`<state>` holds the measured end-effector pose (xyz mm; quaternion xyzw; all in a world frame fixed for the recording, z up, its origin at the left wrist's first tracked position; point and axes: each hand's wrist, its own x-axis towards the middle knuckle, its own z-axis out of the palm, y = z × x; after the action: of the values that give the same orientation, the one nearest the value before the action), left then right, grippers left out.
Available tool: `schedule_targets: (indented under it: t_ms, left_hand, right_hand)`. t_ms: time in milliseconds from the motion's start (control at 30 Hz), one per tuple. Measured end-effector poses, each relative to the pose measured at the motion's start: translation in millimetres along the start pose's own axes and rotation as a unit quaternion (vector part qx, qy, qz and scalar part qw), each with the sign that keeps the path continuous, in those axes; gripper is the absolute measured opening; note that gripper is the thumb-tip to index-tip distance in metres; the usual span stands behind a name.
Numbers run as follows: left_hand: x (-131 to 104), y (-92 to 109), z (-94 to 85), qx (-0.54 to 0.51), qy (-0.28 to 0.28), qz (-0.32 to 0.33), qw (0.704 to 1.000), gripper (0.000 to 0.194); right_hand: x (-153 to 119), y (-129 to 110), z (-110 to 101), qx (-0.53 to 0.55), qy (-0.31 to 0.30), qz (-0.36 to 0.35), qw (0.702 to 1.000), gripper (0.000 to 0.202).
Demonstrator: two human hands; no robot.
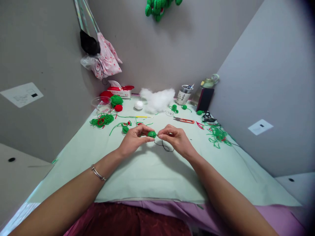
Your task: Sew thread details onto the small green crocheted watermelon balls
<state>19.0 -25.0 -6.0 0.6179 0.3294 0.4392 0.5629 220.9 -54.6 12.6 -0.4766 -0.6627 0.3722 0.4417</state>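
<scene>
My left hand [135,138] pinches a small green crocheted piece [152,134] between thumb and fingers above the table. Close to its right end, my right hand [175,137] is closed in a pinch; whatever lies between those fingertips is too small to make out. A black thread [165,146] hangs in a loop below the piece and my right fingers. Just left of my left hand lies another small green crocheted piece [125,129] with yarn tails. A yellow-handled crochet hook [141,117] rests behind my hands, and orange thread snips [184,120] lie to the right.
White stuffing [158,100] is heaped at the back, beside a white ball [138,105]. Green yarn [116,101] and a tangle of scraps [102,120] are on the left. More scraps [219,135], a pen tin [183,95] and a dark phone-like slab [205,99] stand or lie right.
</scene>
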Motion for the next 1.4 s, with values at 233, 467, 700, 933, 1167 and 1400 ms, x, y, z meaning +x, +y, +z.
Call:
schedule_targets:
  t_ms: [233, 467, 700, 933, 1167, 1400]
  left_hand:
    - [0.1, -0.5, 1.9, -0.035, -0.017, 0.026, 0.999, 0.029]
    - [-3.0, -4.0, 6.0, -0.021, 0.006, 0.039, 0.999, 0.027]
    - [-2.1, -4.0, 4.0, -0.003, 0.004, 0.029, 1.000, 0.028]
    - [-0.9, -3.1, 2.7, -0.007, 0.005, 0.036, 0.999, 0.028]
    - [-2.8, -6.8, 8.1, -0.039, -0.003, -0.005, 0.999, 0.028]
    - [-2.0, -9.5, 8.1, -0.001, -0.003, 0.009, 1.000, 0.026]
  right_hand:
    - [5.0, 16.1, 2.0, 0.215, -0.097, 0.147, 0.961, 0.020]
    - [4.1, 11.0, 9.8, 0.212, -0.071, 0.125, 0.967, 0.026]
    - [3.8, 5.7, -2.0, 0.141, -0.098, 0.100, 0.980, 0.022]
    - [4.8, 12.9, -10.3, 0.130, -0.126, 0.086, 0.980, 0.025]
    - [3.7, 2.9, 6.1, 0.188, -0.077, 0.097, 0.974, 0.028]
    - [-2.2, -1.0, 11.4, -0.098, 0.023, -0.079, 0.992, 0.013]
